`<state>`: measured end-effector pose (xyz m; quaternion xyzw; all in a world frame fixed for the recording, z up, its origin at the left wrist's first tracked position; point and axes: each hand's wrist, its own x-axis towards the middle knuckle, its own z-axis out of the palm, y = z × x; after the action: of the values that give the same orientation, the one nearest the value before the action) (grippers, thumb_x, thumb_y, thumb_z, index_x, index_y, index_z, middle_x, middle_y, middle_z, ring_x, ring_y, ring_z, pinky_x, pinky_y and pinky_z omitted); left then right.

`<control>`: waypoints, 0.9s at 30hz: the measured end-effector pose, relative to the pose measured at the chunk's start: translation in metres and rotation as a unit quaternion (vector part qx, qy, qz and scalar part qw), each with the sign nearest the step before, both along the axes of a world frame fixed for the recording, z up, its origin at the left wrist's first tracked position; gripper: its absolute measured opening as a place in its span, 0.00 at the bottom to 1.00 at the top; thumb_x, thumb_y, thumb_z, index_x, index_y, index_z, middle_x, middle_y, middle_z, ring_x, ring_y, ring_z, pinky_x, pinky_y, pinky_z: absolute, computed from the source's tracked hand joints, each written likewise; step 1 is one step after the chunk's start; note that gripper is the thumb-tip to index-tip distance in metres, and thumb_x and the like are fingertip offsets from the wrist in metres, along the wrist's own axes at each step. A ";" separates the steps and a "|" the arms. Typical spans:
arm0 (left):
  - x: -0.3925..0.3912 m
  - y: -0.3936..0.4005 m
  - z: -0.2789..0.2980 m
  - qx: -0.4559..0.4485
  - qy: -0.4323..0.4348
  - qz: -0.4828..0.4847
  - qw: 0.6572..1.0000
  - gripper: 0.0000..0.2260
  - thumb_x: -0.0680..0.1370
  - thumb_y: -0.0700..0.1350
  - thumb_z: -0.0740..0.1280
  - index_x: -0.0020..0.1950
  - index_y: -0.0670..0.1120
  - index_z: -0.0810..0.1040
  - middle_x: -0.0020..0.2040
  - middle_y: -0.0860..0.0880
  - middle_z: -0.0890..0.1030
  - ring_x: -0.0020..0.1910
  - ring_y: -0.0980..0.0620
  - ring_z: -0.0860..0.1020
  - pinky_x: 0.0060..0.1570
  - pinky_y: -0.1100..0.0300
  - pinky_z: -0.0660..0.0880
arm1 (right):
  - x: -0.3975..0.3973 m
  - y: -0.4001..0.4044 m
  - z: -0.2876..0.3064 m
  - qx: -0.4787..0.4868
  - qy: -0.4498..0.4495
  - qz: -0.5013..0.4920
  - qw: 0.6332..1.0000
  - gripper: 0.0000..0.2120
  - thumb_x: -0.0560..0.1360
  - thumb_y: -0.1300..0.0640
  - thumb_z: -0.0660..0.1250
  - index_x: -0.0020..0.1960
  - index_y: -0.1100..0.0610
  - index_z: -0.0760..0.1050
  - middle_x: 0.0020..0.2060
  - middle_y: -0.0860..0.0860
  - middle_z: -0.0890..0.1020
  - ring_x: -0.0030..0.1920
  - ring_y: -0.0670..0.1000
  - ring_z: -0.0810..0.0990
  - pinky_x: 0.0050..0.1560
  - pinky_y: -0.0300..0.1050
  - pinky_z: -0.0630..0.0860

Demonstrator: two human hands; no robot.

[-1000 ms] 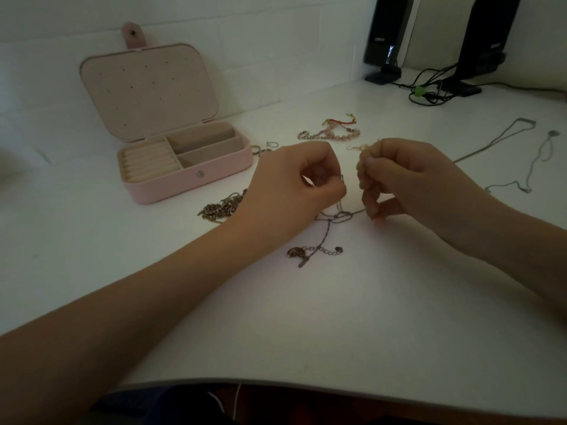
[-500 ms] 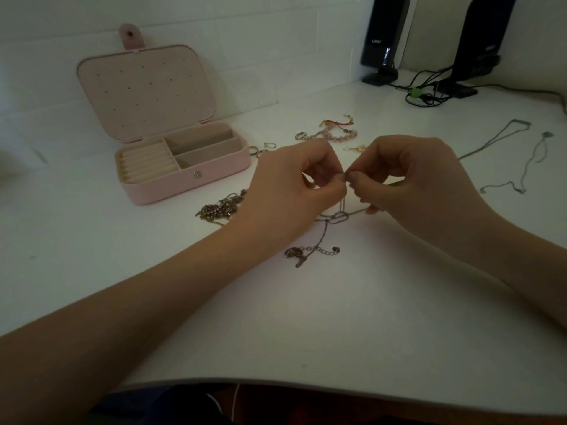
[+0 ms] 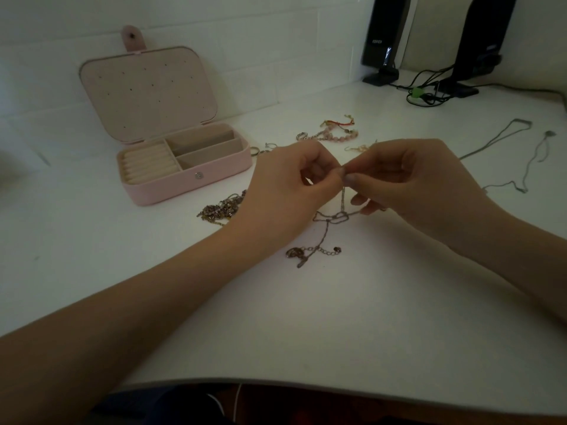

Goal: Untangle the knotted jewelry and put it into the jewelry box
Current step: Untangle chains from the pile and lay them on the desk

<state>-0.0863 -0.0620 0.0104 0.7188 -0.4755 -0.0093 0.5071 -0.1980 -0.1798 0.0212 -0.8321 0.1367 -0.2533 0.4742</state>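
Working on a white desk (image 3: 352, 317) by a white tiled wall, both hands pinched one thin chain (image 3: 325, 237): left hand (image 3: 291, 191) and right hand (image 3: 408, 182) fingertips meeting. Pink jewelry box (image 3: 187, 179) sat open left; black speakers (image 3: 383, 41) at the back.

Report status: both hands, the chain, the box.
Left hand and right hand each pinch the knotted chain, tail on the table. Jewelry box open, compartments look bare. Nothing blocks the way.
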 end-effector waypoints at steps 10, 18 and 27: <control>-0.003 -0.001 -0.003 0.009 -0.071 -0.013 0.997 0.04 0.72 0.38 0.71 0.39 0.45 0.79 0.33 0.57 0.78 0.33 0.64 0.75 0.36 0.73 0.70 | -0.002 -0.001 -0.001 -0.120 0.000 -0.035 0.992 0.04 0.72 0.62 0.70 0.40 0.54 0.81 0.30 0.46 0.82 0.30 0.42 0.82 0.36 0.30 0.76; -0.003 -0.002 -0.002 0.038 -0.029 -0.003 0.999 0.05 0.70 0.38 0.70 0.36 0.46 0.78 0.32 0.53 0.79 0.32 0.62 0.75 0.35 0.71 0.71 | 0.002 0.005 0.000 0.034 -0.017 -0.035 0.999 0.04 0.74 0.65 0.64 0.41 0.60 0.76 0.34 0.50 0.79 0.30 0.44 0.79 0.27 0.38 0.76; -0.002 -0.001 0.002 0.013 0.093 0.009 0.996 0.03 0.75 0.45 0.70 0.47 0.48 0.81 0.41 0.54 0.83 0.42 0.61 0.81 0.44 0.69 0.75 | 0.002 -0.003 0.001 0.086 0.009 -0.019 0.996 0.03 0.73 0.61 0.70 0.42 0.59 0.80 0.34 0.49 0.79 0.31 0.44 0.78 0.29 0.40 0.77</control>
<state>-0.0887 -0.0627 0.0127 0.7257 -0.4196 -0.0782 0.5396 -0.1960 -0.1825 0.0217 -0.7880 0.1777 -0.2417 0.5376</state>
